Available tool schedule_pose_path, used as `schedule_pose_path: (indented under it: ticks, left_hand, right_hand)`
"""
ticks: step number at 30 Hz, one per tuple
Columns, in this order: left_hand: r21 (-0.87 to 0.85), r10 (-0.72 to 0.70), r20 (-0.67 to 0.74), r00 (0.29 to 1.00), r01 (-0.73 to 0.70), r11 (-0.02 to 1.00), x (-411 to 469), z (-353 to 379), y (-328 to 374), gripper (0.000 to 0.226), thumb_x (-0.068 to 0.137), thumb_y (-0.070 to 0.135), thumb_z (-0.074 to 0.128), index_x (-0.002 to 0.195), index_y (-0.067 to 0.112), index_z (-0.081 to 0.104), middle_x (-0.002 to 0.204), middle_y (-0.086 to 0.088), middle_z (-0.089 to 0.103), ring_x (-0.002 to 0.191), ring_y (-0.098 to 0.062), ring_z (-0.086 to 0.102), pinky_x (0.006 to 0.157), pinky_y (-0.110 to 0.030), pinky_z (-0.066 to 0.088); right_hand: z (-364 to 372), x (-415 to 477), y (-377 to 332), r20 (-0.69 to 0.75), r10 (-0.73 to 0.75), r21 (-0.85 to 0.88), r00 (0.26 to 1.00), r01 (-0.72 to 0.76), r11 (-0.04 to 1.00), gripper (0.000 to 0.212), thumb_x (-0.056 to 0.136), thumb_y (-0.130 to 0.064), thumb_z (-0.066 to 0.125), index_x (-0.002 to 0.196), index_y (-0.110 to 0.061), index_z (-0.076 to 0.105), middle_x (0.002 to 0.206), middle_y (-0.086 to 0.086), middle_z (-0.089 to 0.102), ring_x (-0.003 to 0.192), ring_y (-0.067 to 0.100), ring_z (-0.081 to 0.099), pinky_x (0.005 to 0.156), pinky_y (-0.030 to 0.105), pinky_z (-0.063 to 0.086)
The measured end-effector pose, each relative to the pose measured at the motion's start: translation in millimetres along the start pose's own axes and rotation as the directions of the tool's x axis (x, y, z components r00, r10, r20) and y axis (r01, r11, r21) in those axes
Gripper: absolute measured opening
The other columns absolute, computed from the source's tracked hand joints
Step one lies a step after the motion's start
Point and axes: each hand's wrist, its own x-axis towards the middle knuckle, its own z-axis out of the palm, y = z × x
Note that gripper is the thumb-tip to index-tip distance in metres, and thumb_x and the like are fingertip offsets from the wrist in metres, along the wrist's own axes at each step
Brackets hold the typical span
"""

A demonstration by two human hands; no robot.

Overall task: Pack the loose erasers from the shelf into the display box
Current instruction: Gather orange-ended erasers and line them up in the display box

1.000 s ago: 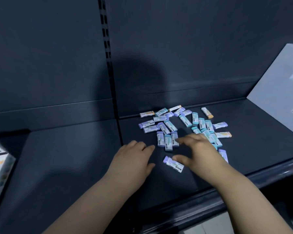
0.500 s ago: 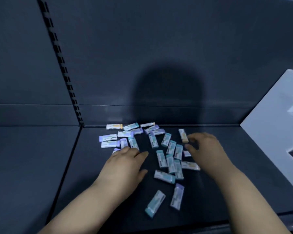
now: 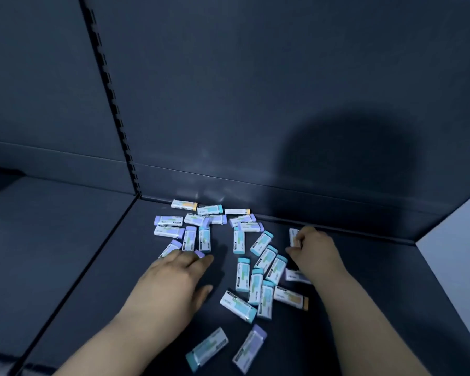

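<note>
Now: dark shelf (image 3: 92, 267), big. Loose erasers (image 3: 242, 272) scattered over its middle, some piled. Left hand (image 3: 174, 283) flat, fingers straight, tips touching purple-ended ones. Right hand (image 3: 315, 253) curled, pinching one white eraser (image 3: 293, 236) at right side of bunch.

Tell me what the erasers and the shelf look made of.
Erasers: glossy printed paper sleeves, judging by the print and sheen, over matte coloured ends, likely rubber or vinyl. Shelf: probably painted metal, dark satin, given the faint reflections and the slotted upright.
</note>
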Motion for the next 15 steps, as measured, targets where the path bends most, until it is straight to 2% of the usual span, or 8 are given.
schedule_pose_path:
  ticks: [2, 4, 6, 9, 11, 13, 15]
  left_hand:
    - [-0.009, -0.002, 0.007, 1.0, 0.002, 1.0, 1.6, 1.9, 2.8, 0.055, 0.051, 0.038, 0.087, 0.101, 0.019, 0.072, 0.082, 0.007, 0.069, 0.074, -0.017, 0.067, 0.062, -0.029, 0.057]
    - [-0.03, 0.01, 0.002, 1.0, -0.01, 0.999, 5.3, 3.5, 5.9, 0.054, 0.052, 0.038, 0.086, 0.102, 0.019, 0.072, 0.082, 0.007, 0.068, 0.074, -0.017, 0.067, 0.061, -0.028, 0.057]
    - [-0.033, 0.04, -0.018, 0.999, -0.04, 0.999, 10.9, 4.1, 9.1, 0.051, 0.055, 0.04, 0.083, 0.101, 0.02, 0.072, 0.08, 0.009, 0.068, 0.073, -0.015, 0.066, 0.061, -0.026, 0.056]
    - [-0.05, 0.076, -0.055, 0.996, -0.079, 0.996, 19.8, 1.8, 13.7, 0.046, 0.06, 0.043, 0.071, 0.101, 0.021, 0.071, 0.079, 0.009, 0.066, 0.072, -0.014, 0.065, 0.062, -0.024, 0.055]
    - [-0.108, 0.081, -0.077, 0.994, -0.089, 0.99, 23.9, 0.9, 16.5, 0.049, 0.064, 0.041, 0.068, 0.107, 0.02, 0.068, 0.084, 0.006, 0.065, 0.076, -0.016, 0.065, 0.065, -0.028, 0.056]
    - [-0.192, 0.082, -0.091, 0.992, -0.098, 0.976, 27.2, -2.4, 18.3, 0.051, 0.069, 0.037, 0.067, 0.117, 0.018, 0.062, 0.096, 0.003, 0.063, 0.085, -0.019, 0.063, 0.072, -0.032, 0.056]
    - [-0.241, 0.092, -0.118, 0.989, -0.118, 0.963, 30.3, -5.3, 18.0, 0.046, 0.075, 0.037, 0.063, 0.117, 0.018, 0.061, 0.099, 0.003, 0.061, 0.087, -0.019, 0.062, 0.074, -0.031, 0.055]
  right_hand:
    - [-4.0, -1.6, 2.2, -0.033, -0.015, 0.055, 0.999, 0.017, 0.998, 0.022, 0.08, -0.015, 0.062, 0.101, -0.008, 0.06, 0.101, 0.009, 0.064, 0.091, 0.023, 0.059, 0.073, 0.021, 0.042]
    - [-12.8, -7.2, 2.2, -0.053, -0.017, 0.206, 0.998, 0.028, 0.978, 0.019, 0.08, -0.013, 0.061, 0.098, -0.011, 0.064, 0.089, -0.001, 0.063, 0.083, 0.015, 0.057, 0.064, 0.012, 0.037]
    - [-23.2, -17.4, -2.4, -0.037, -0.045, 0.368, 0.998, 0.055, 0.928, 0.013, 0.081, -0.013, 0.061, 0.092, -0.019, 0.065, 0.082, -0.01, 0.061, 0.08, 0.01, 0.058, 0.058, 0.009, 0.036]
    - [-35.3, -35.9, -13.9, 0.019, -0.158, 0.522, 0.987, 0.125, 0.844, 0.015, 0.084, -0.012, 0.06, 0.081, -0.026, 0.064, 0.081, -0.009, 0.067, 0.081, 0.011, 0.063, 0.068, 0.017, 0.047]
    - [-40.8, -49.6, -25.3, 0.08, -0.244, 0.531, 0.966, 0.166, 0.831, 0.017, 0.085, -0.014, 0.06, 0.081, -0.029, 0.065, 0.079, -0.007, 0.068, 0.076, 0.011, 0.064, 0.066, 0.02, 0.05]
    - [-42.7, -63.0, -38.5, 0.123, -0.318, 0.512, 0.94, 0.214, 0.832, 0.018, 0.086, -0.015, 0.06, 0.08, -0.031, 0.065, 0.073, -0.008, 0.066, 0.064, 0.004, 0.058, 0.057, 0.014, 0.045]
    - [-41.0, -75.0, -50.3, 0.14, -0.364, 0.508, 0.921, 0.248, 0.825, 0.018, 0.086, -0.014, 0.061, 0.081, -0.031, 0.064, 0.069, -0.01, 0.063, 0.057, -0.002, 0.053, 0.055, 0.009, 0.04]
